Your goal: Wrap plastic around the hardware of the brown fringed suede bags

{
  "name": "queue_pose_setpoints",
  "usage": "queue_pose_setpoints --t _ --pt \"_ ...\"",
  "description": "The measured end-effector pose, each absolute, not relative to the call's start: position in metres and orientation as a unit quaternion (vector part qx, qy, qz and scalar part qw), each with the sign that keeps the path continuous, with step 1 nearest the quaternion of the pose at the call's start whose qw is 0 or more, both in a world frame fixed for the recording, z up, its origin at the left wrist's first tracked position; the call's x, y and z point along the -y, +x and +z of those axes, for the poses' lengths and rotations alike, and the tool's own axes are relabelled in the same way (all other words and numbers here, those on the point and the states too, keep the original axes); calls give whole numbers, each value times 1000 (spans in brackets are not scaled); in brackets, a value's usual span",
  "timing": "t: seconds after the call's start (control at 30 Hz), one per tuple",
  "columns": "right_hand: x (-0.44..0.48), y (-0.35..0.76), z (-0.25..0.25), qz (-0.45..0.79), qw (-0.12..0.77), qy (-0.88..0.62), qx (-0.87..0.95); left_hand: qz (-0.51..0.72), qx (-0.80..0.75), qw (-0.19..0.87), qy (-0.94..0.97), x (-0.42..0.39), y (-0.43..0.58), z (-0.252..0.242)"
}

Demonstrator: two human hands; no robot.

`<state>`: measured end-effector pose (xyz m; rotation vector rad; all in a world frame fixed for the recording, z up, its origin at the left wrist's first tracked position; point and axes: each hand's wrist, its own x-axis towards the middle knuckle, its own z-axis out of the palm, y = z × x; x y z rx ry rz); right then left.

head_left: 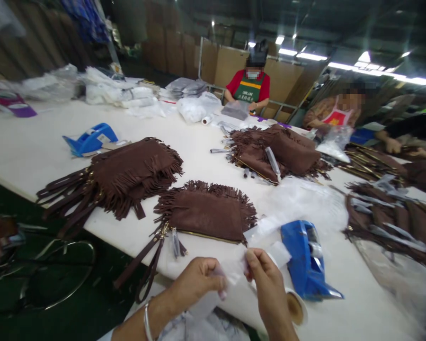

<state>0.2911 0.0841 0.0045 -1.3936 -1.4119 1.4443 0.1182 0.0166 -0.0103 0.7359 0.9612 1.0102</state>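
Observation:
Close to the table's front edge, my left hand (204, 279) and my right hand (266, 279) pinch a thin, translucent white sheet (234, 269) between them; whether it is paper or plastic I cannot tell. Just beyond lies a brown fringed pouch (208, 215) with a gold zipper along its near edge and a strap with metal clips at its left. A blue tape dispenser (301, 260) stands right of my right hand. Partly behind that hand is a roll (296, 307) with a brown core.
More brown fringed pouches are stacked at left (131, 166) and at the back (287, 151). Brown pieces with wrapped zipper pulls (386, 213) lie at right. A second blue dispenser (92, 139) sits far left. Several people work across the white table (49, 137), one in a green apron (248, 89).

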Motion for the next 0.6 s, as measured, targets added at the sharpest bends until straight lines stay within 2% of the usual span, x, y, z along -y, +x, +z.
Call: queue_pose_setpoints --t 0.13,0.3,0.37,0.6 --pt "-82 276 -1 682 267 -434 524 405 -584 570 412 0 97 -12" --pt "-79 255 -11 675 262 -431 538 336 -667 456 485 21 72 -10" --pt "-73 245 -19 661 256 -442 550 338 -674 463 466 30 65 -14" --pt "-46 216 -52 630 252 -460 573 445 -562 623 315 69 48 -38"
